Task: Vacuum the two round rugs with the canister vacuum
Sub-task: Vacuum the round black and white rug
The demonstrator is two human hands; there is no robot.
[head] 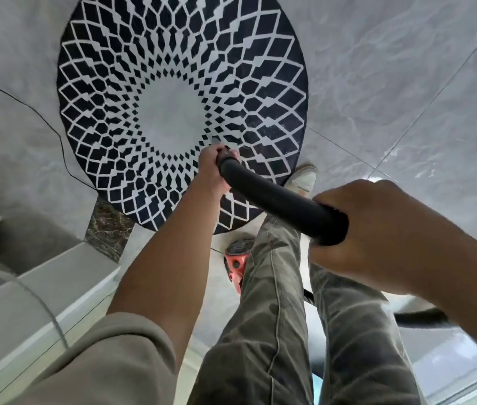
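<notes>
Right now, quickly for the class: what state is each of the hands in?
Left hand: closed around the black vacuum tube, far end.
Right hand: closed around the same tube, near end.

Soft daylight, edges warped, perhaps motion-blurred

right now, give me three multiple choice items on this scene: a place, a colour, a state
1. Where is the orange vacuum part? A) on a shelf B) beside the leg C) on a table
2. The rug is: A) dark with white lattice B) red C) plain grey
3. The tube is gripped by: A) nobody B) one hand C) both hands
Answers: B, it shows against the leg, below the rug; A, white lines on dark; C, left hand at the far end, right hand at the near end.
</notes>
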